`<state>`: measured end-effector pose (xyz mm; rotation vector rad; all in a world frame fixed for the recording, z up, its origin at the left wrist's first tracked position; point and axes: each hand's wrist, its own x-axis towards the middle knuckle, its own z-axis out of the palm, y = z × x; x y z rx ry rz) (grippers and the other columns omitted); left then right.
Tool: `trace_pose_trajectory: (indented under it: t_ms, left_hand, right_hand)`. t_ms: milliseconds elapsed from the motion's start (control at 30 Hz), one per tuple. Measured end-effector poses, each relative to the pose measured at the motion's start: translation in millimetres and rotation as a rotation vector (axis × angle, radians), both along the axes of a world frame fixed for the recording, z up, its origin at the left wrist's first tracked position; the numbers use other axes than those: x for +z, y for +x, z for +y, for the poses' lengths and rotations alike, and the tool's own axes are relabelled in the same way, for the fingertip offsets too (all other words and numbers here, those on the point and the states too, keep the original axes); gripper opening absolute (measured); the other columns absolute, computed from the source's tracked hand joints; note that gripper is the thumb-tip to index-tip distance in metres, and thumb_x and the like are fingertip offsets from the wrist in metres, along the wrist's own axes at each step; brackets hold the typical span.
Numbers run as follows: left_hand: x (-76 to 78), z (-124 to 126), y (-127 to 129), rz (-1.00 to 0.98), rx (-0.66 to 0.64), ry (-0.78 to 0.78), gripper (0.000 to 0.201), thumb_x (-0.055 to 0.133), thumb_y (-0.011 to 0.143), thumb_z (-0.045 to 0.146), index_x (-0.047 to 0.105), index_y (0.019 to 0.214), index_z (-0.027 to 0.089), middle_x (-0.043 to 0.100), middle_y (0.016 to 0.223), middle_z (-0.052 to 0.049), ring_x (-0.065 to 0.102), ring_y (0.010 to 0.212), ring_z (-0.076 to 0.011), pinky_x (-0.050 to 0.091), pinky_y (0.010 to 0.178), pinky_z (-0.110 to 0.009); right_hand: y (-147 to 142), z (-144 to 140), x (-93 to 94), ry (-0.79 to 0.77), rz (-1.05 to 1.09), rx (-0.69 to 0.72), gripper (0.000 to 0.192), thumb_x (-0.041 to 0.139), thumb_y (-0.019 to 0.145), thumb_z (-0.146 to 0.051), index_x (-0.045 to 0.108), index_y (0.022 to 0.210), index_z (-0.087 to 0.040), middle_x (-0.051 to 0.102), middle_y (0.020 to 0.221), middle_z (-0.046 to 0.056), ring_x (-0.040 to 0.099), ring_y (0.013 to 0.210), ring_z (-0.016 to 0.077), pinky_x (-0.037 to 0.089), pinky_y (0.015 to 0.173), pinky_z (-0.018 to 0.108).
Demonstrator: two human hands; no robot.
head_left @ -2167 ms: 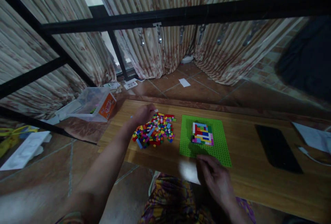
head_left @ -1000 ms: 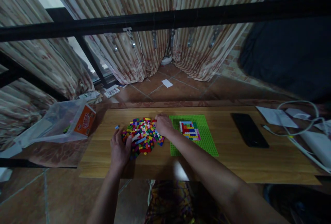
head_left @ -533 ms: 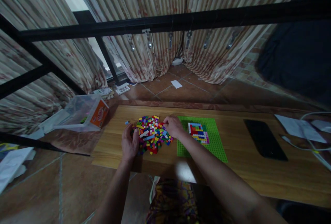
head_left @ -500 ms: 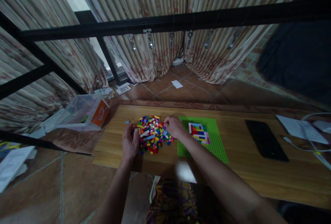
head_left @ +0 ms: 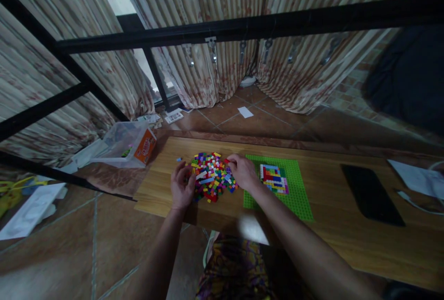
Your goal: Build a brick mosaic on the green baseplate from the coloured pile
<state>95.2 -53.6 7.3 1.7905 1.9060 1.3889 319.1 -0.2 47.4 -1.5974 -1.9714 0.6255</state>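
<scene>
head view: left hand (head_left: 181,188) and right hand (head_left: 243,172), fingers loosely apart, flank a heaped multicoloured brick pile (head_left: 212,177)

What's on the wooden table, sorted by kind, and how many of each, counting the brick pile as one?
Brick pile: 1
Stray blue brick: 1
Green baseplate with a brick panel: 1
Black phone: 1
Paper sheet: 1
Hands, left hand and right hand: 2
Total: 7
</scene>
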Motion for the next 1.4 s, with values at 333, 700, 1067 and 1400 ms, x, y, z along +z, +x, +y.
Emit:
trace_pose_trajectory:
  t_ms: [333, 700, 1067, 1400]
  left_hand:
    - [2.2, -1.4, 6.3, 0.218, -0.106, -0.028, 0.01, 0.06, 0.081, 0.024, 0.069, 0.084, 0.023, 0.057, 0.131, -0.007, 0.054, 0.117, -0.0264, 0.043, 0.103, -0.046]
    - [1.9, 0.0, 5.1, 0.282, -0.15, -0.081, 0.012, 0.058, 0.084, 0.025, 0.069, 0.089, 0.022, 0.056, 0.133, -0.009, 0.051, 0.12, -0.0272, 0.038, 0.107, -0.05]
    - [8.8, -1.4, 6.0, 0.225, -0.112, 0.04, 0.018, 0.049, 0.091, 0.032, 0.061, 0.097, 0.02, 0.059, 0.127, -0.013, 0.055, 0.116, -0.0264, 0.043, 0.101, -0.047]
    - [60.7, -32.9, 67.4, 0.101, -0.562, -0.029, 0.014, 0.054, 0.092, 0.029, 0.063, 0.101, 0.023, 0.07, 0.095, -0.005, 0.067, 0.088, -0.0181, 0.055, 0.08, -0.031]
  right_hand:
    - [1.5, -28.1, -15.7, 0.003, -0.045, 0.05, 0.018, 0.054, 0.09, -0.017, 0.067, 0.099, -0.024, 0.07, 0.097, 0.002, 0.064, 0.088, 0.0158, 0.043, 0.078, 0.025]
    - [-2.1, -30.6, -9.1, 0.031, -0.11, 0.034, 0.017, 0.052, 0.092, -0.021, 0.068, 0.096, -0.022, 0.066, 0.096, 0.004, 0.06, 0.091, 0.0173, 0.041, 0.081, 0.026]
    - [-8.1, -58.7, 1.4, 0.109, 0.137, 0.04, 0.017, 0.05, 0.09, -0.015, 0.066, 0.093, -0.022, 0.067, 0.096, 0.005, 0.06, 0.095, 0.0184, 0.044, 0.087, 0.028]
    - [16.4, -98.7, 23.6, -0.03, 0.574, -0.034, 0.022, 0.054, 0.091, -0.035, 0.066, 0.104, -0.022, 0.069, 0.088, 0.002, 0.063, 0.075, 0.0142, 0.048, 0.069, 0.024]
